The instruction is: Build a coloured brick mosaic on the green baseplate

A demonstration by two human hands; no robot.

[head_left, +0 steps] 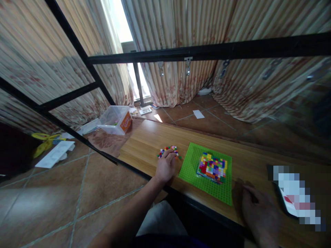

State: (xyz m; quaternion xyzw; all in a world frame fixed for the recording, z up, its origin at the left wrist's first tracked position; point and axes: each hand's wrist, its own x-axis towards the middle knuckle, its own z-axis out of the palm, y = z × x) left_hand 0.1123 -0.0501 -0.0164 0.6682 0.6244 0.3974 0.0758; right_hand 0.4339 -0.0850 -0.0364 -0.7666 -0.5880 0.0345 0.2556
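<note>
My left hand (165, 167) is over a pile of small coloured toy bricks (176, 148) on the wooden table. Its fingers are bent and slightly apart, touching or just above the bricks, and I see no brick held between them. To the right lies a green studded baseplate (190, 165). A multicoloured block of small bricks (212, 167), closely packed, sits on the plate. Beside the plate's right edge, my right hand (260, 210) rests low at the table with its fingers curled in. Shadow hides whatever may be between those fingers.
A dark-edged phone (286, 203), partly pixelated, lies at the table's (139, 144) right. On the floor beyond the left end stands a clear plastic box (115, 120). Black metal bars (155, 57) cross ahead, before the curtains (176, 31). A white tray (55, 154) lies on the tiles.
</note>
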